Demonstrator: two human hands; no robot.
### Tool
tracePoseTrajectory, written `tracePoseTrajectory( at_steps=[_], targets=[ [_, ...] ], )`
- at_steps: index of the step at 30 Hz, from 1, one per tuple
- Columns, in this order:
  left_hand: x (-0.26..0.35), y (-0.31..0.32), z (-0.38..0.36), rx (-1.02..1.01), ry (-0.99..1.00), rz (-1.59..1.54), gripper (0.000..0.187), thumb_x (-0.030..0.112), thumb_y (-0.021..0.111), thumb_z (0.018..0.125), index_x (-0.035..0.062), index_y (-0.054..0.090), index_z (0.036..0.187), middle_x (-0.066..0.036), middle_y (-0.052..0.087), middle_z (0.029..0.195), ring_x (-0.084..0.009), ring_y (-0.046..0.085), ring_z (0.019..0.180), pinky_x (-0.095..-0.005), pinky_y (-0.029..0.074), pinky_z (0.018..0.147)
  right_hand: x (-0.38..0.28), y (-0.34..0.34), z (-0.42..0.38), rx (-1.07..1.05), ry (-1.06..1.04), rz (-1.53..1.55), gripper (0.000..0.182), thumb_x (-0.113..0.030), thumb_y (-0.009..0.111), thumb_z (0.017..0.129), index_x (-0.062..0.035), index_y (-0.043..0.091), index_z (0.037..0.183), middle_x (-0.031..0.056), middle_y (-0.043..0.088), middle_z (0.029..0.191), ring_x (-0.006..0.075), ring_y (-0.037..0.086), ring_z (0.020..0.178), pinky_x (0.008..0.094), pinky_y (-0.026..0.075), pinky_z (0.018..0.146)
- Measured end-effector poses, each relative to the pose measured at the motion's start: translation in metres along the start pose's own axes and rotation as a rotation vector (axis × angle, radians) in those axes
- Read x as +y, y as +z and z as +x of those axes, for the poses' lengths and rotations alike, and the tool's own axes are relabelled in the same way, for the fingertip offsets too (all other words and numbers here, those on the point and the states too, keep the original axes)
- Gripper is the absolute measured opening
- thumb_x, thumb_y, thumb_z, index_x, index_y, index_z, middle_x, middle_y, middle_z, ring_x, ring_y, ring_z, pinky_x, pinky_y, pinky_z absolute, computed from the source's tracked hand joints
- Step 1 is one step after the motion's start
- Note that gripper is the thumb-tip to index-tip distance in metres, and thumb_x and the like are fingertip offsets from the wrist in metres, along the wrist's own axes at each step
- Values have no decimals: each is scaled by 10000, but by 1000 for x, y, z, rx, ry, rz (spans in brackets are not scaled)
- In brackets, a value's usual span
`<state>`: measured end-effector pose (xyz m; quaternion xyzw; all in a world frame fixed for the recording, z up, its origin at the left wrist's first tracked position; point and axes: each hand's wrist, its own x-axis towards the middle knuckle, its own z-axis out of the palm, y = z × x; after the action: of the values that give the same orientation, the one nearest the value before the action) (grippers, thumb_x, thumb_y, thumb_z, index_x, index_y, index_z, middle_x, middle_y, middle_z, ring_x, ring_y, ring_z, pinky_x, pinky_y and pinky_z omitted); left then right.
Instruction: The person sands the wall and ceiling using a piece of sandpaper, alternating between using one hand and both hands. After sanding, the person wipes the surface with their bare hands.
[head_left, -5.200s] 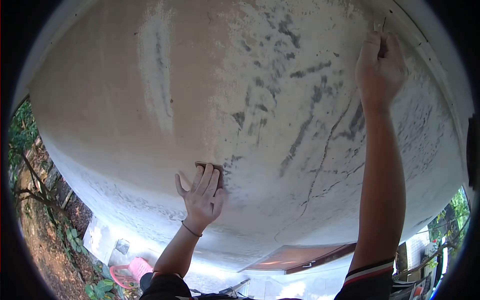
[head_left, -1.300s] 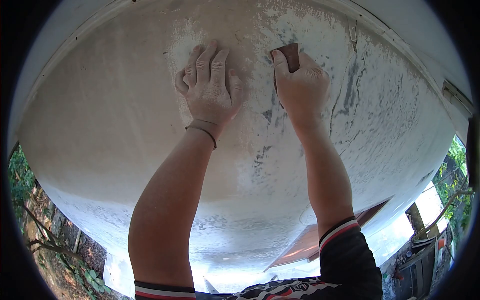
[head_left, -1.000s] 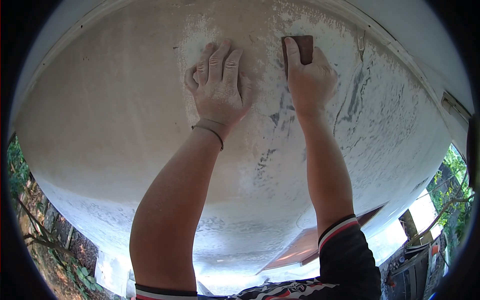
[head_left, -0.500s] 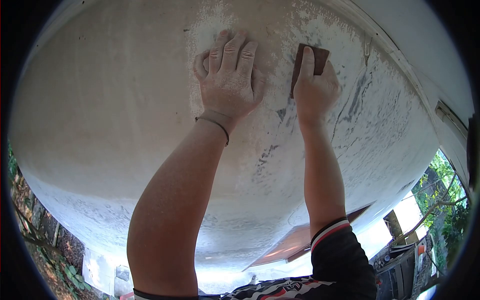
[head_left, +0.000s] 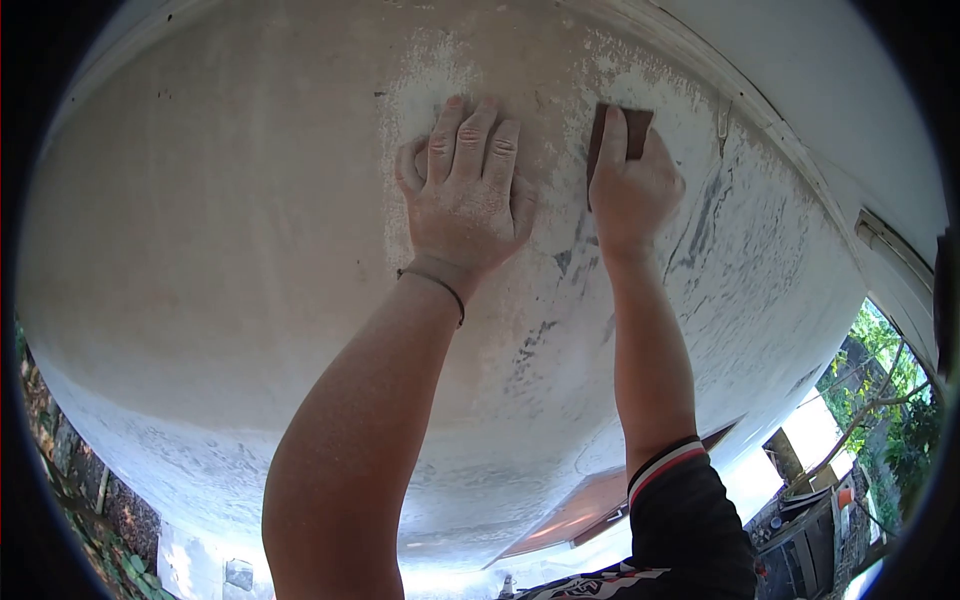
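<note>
My left hand (head_left: 468, 195) lies against the wall (head_left: 250, 220), back toward me, with whitish dust over its fingers and knuckles. Its fingers are spread and slightly bent; anything under the palm is hidden. To the right, my right hand (head_left: 636, 195) is closed around a dark brown sanding block (head_left: 640, 128), thumb lying along its near face. The block rests on a patchy white area of the wall, which shows grey scuffs and a thin crack. Above my left fingers is a pale powdery patch (head_left: 430, 65).
A ledge or trim (head_left: 760, 110) runs along the wall's upper right, beside a white overhang (head_left: 840, 100). Below is a brown panel (head_left: 570, 515). Tree branches (head_left: 870, 405) stand at right; leaves and ground (head_left: 120, 510) show at lower left.
Both hands appear slightly lower in view, and the wall has shifted down with them. My right hand still grips the sanding block; my left stays on the wall.
</note>
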<state>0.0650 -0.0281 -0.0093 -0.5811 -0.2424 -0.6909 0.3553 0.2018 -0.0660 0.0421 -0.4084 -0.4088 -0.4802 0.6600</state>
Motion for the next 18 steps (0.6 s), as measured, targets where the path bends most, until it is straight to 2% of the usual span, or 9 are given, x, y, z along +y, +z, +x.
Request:
tracePoseTrajectory(
  at_steps=[4,7,10,13,14,18],
  targets=[
    [0,-2,0,-6,6,25,374,181,547,740,166,578,1112,-16,519,1253,-232,427,1237,-451,259,986,-8,3,16,3,50,-60,313,-323,606,860,-74,620,671,85,599,539,228,599,467,333,461,466],
    [1,-2,0,-1,-1,10,375,182,547,741,165,578,1114,-16,520,1252,-230,427,1241,-455,257,988,1,-13,-23,0,78,16,350,-361,586,864,-83,599,651,95,589,536,277,591,482,362,459,485],
    [0,-1,1,5,10,17,369,207,546,747,153,585,1111,-25,517,1252,-227,420,1244,-464,271,981,0,-11,-14,-47,63,21,350,-368,577,869,-79,603,672,107,596,549,283,604,495,362,468,489],
    [0,-1,2,-14,21,43,372,254,544,756,128,602,1102,-45,508,1257,-225,406,1249,-476,298,969,-11,8,27,27,31,-139,262,-294,622,851,-83,625,697,109,603,561,253,609,492,346,469,477],
    [-1,0,2,-9,21,40,375,253,544,755,128,601,1104,-46,507,1258,-225,404,1252,-476,297,971,-11,8,27,27,41,-109,258,-289,627,848,-80,625,696,109,604,565,256,609,491,347,470,478],
    [-1,-3,0,-28,12,29,379,258,547,756,128,600,1108,-44,504,1266,-227,399,1259,-475,293,975,3,-8,-16,19,30,-4,292,-303,631,845,-70,603,672,110,602,573,279,591,479,362,463,477]
  ],
)
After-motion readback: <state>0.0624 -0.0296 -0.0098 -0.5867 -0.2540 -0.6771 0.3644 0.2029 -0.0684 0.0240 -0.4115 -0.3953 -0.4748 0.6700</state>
